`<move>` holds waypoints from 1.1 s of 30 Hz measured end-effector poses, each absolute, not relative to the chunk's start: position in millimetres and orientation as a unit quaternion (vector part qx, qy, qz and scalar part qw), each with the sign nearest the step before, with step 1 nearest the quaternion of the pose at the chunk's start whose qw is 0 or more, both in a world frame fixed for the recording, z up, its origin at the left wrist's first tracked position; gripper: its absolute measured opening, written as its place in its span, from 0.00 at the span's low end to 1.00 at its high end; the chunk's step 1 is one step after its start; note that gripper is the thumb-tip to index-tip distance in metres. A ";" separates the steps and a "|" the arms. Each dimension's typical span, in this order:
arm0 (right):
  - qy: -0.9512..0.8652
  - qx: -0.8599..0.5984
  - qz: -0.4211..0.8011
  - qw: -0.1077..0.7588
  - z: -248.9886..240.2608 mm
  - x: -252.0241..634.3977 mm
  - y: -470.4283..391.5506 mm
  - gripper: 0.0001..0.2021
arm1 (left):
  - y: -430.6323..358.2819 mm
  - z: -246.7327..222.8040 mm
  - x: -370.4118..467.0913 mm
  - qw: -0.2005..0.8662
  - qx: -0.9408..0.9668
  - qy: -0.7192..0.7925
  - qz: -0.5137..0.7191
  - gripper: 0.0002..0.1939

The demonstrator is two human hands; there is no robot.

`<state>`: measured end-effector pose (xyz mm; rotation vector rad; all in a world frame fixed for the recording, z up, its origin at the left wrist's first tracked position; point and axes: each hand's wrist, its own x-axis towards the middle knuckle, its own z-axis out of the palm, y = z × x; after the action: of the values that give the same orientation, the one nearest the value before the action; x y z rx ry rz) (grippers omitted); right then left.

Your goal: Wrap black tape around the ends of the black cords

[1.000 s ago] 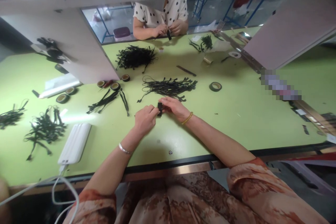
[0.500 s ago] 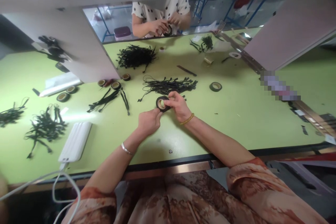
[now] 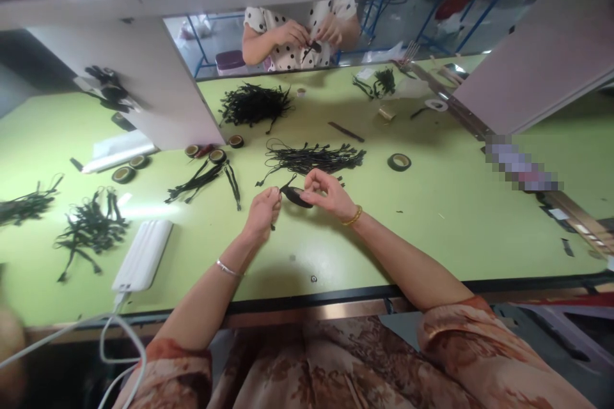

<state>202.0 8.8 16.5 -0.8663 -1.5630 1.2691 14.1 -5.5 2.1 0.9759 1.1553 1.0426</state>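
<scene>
My right hand grips a roll of black tape, tilted so its edge faces me. Close on its left, my left hand is pinched on a thin black cable; one end shows above the fingers and a small tip below them. Tape and cable meet, or nearly so, between the hands; the exact contact is too small to make out. Just beyond lies a spread bundle of black cables with small connectors. Another tape roll rests flat to the right.
A white power bank with a white cord lies left, near cable bunches and several tape rolls. Farther back are a big cable heap and a dark flat strip. Across the table a person's hands hold something black. Upright panels flank the space.
The tape roll has turned from face-on to edge-on. My left hand has drawn away leftward and a cable now shows in it. The view has shifted slightly.
</scene>
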 end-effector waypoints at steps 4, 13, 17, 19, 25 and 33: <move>-0.698 -0.402 0.423 0.416 13.5 200.9 9.6 0.15 | -7.4 5.5 15.1 0.622 0.436 0.470 0.449 0.23; -0.495 -0.468 0.610 0.405 6.2 195.6 19.0 0.28 | -12.3 -0.6 13.1 0.272 0.777 0.477 0.306 0.15; -0.436 -0.455 0.659 0.411 7.6 188.3 14.8 0.24 | -17.8 5.4 15.6 0.165 0.831 0.492 0.201 0.15; -0.416 -0.456 0.672 0.409 7.2 184.6 11.4 0.24 | -21.3 8.4 19.2 0.138 0.839 0.505 0.149 0.16; -0.363 -0.427 0.647 0.516 10.7 182.7 6.6 0.26 | -26.0 14.0 29.8 0.171 0.821 0.537 0.097 0.16; -0.368 -0.363 0.611 0.600 24.4 187.4 3.8 0.23 | -18.9 5.3 25.3 0.266 0.732 0.597 0.191 0.19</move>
<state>187.4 3.8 24.4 -0.8411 -0.8527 1.4168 25.3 -18.9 5.3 1.9768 1.6130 0.5149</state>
